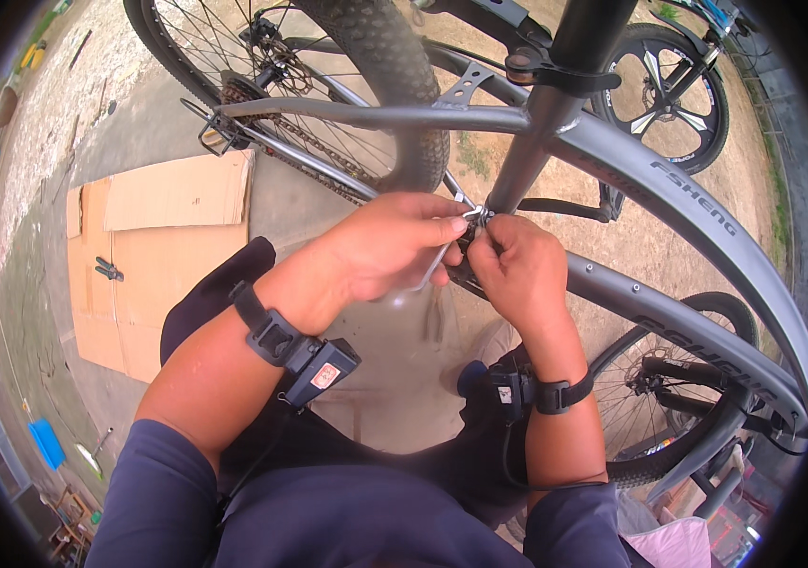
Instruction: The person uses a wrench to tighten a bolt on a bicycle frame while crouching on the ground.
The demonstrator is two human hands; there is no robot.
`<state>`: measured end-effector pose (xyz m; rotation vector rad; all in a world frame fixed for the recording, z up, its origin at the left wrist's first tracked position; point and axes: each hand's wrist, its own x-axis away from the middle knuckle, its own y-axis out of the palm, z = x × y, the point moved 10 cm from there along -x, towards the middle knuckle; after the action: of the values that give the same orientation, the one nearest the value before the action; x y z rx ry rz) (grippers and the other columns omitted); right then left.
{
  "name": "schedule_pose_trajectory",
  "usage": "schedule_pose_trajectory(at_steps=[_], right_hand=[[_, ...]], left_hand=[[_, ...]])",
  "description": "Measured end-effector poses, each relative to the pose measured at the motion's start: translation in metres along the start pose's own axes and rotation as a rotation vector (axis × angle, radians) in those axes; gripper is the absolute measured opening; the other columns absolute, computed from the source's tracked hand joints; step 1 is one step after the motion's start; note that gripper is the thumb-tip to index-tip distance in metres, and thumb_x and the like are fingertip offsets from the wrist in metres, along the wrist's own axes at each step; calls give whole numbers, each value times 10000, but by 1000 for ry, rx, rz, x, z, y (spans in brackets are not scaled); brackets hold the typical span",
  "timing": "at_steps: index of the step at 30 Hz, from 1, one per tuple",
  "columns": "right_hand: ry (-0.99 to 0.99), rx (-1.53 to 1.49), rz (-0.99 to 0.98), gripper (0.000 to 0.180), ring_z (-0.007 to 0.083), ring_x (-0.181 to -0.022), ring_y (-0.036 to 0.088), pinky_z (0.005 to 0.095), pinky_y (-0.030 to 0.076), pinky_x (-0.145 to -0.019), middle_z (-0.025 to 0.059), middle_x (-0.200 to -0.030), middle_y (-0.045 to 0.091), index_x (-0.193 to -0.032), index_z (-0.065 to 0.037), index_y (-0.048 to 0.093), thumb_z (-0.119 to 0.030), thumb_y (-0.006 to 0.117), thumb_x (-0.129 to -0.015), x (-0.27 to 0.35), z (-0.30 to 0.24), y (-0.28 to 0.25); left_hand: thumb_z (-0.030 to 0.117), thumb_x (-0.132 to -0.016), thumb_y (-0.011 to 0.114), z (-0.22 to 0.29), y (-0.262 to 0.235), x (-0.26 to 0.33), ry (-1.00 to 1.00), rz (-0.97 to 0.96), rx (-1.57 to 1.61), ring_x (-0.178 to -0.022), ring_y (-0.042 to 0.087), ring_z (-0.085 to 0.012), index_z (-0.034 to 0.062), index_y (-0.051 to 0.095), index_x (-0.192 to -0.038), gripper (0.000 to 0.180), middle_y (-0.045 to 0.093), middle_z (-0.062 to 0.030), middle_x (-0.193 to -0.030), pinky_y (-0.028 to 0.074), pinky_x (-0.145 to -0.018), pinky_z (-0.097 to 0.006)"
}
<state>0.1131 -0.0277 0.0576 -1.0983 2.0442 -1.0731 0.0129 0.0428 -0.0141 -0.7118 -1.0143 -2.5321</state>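
My left hand (385, 241) is closed around a thin silver hex key (432, 270), whose bent end sticks out below the fingers. Its fingertips meet a small metal part (478, 218) low on the grey seat tube (529, 142) of a bicycle frame. Against the same part, from the other side, my right hand (525, 270) presses thumb and forefinger together in a pinch. What lies between those right fingers is mostly hidden. Just beyond my hands stand the knobbly rear tire (395, 76) and the chain (314, 166).
A flattened cardboard sheet (163, 256) lies at left, with dark-handled pliers (109, 269) on it. The down tube (650, 308) runs right toward the front wheel (678, 379). Another bicycle's wheel (664, 99) stands at far right. A blue tray (45, 443) sits at lower left.
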Motion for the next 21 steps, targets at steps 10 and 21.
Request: schedule_pose_trajectory(at_steps=[10, 21], right_hand=[[5, -1, -4, 154, 373, -686, 644, 464, 517, -613, 140, -736, 635, -754, -72, 634, -213, 667, -807, 1, 1, 0], [-24, -10, -6, 207, 385, -683, 621, 458, 487, -596, 161, -719, 614, -694, -34, 583, -175, 654, -827, -2, -5, 1]], left_hand=[[193, -1002, 601, 1, 2, 0, 26, 8, -190, -745, 654, -155, 28, 587, -1322, 360, 652, -49, -908, 513, -637, -278], [143, -988, 593, -9, -9, -12, 83, 117, -325, -762, 644, -105, 44, 635, -1252, 284, 691, -30, -969, 503, -608, -240]])
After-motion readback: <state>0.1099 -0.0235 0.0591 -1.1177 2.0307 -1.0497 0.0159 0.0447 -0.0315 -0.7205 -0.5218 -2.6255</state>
